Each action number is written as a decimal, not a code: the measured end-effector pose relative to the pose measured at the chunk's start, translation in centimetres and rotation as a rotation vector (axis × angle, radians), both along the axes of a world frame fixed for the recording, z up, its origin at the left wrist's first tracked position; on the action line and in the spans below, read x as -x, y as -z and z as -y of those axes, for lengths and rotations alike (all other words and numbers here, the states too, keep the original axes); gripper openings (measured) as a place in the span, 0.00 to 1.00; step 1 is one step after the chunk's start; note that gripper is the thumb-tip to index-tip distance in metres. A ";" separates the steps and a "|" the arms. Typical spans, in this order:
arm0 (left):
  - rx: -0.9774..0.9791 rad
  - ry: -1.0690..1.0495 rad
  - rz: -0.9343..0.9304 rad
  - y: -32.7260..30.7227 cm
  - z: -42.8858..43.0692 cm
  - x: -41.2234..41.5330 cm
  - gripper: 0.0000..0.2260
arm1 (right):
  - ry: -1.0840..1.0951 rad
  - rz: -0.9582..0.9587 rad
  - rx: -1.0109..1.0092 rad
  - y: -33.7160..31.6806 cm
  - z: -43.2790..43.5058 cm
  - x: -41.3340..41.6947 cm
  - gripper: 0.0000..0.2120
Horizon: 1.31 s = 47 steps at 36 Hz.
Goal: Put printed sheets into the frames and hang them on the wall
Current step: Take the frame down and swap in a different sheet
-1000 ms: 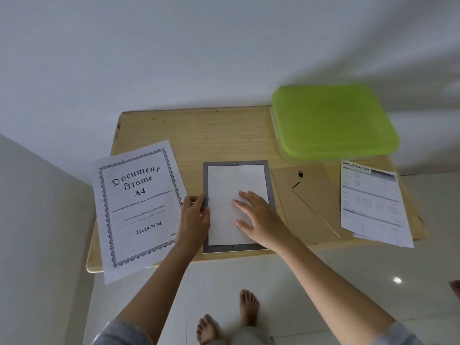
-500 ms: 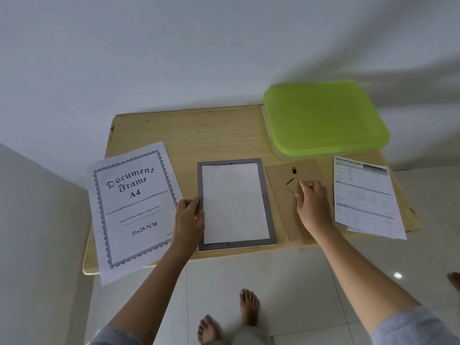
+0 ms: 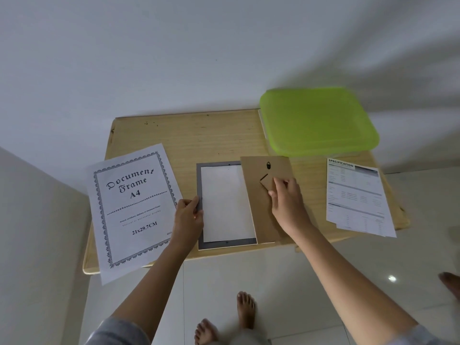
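My left hand (image 3: 188,217) grips the left edge of the one grey frame (image 3: 225,244), which lies flat near the table's (image 3: 199,135) near edge with one white sheet (image 3: 226,205) inside. My right hand (image 3: 286,202) pinches the flap of the one cardboard backing board (image 3: 258,212), which overlaps the frame's right side

The person wears a grey fabric top whose left sleeve (image 3: 119,332) and right sleeve (image 3: 429,336) leave the forearms bare. The left hand (image 3: 188,219), right hand (image 3: 290,204) and 2 feet (image 3: 245,308) are bare. Pale grey clothing (image 3: 249,341) shows beside the feet.
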<state>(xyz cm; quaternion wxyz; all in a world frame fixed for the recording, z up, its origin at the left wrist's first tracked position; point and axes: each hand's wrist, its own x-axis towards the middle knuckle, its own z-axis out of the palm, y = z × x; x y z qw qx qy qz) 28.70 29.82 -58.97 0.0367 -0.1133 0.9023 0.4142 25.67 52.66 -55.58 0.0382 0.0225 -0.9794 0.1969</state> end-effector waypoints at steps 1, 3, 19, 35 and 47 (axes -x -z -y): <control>0.001 0.004 0.002 0.0 0.0 0.0 0.16 | -0.025 0.011 0.000 -0.3 0.6 0.0 0.10; -0.005 0.006 0.006 -0.1 0.1 0.0 0.17 | -0.085 0.041 -0.012 -0.8 2.0 -0.3 0.11; -0.014 0.074 0.027 -1.0 1.1 0.0 0.19 | -0.111 0.214 -0.122 0.3 9.3 0.5 0.13; -0.084 0.057 0.056 -0.7 1.4 0.1 0.19 | -0.039 0.086 -0.014 1.4 9.4 1.1 0.11; -0.032 0.074 0.061 -0.6 1.3 0.0 0.19 | -0.066 0.038 0.019 2.7 8.9 0.8 0.16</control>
